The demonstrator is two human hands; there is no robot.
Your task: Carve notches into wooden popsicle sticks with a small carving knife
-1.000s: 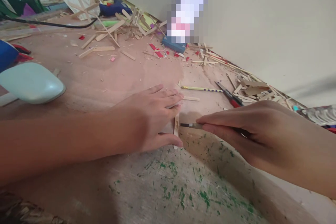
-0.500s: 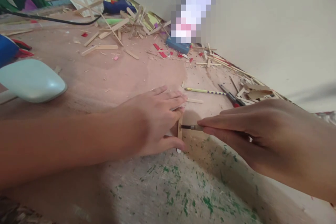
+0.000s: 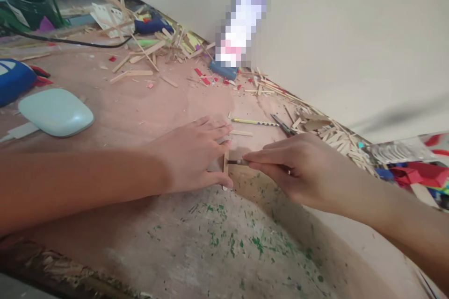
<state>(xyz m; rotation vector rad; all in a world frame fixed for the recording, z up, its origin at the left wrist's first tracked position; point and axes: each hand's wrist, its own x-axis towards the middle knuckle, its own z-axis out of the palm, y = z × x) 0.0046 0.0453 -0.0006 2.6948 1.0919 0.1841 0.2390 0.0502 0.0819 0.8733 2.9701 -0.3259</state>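
My left hand (image 3: 191, 156) lies flat on the wooden tabletop (image 3: 147, 107), fingers and thumb pinning a pale wooden craft stick (image 3: 225, 164) that stands roughly upright in view. My right hand (image 3: 298, 170) comes in from the right, closed around a thin knife (image 3: 238, 162) whose dark blade tip touches the stick's middle. Most of the knife handle is hidden inside my right fist.
A pale green oval object (image 3: 56, 112) sits at the left, a blue item (image 3: 14, 79) behind it. A yellow pencil (image 3: 254, 122) and scissors (image 3: 282, 126) lie beyond my hands. Loose sticks and scraps (image 3: 154, 42) litter the back along the wall (image 3: 315, 32). A black cable (image 3: 70, 41) crosses far left.
The view has pulled back and tilted, so both hands sit further left in frame. Hands, stick and blade keep the same hold and contact.
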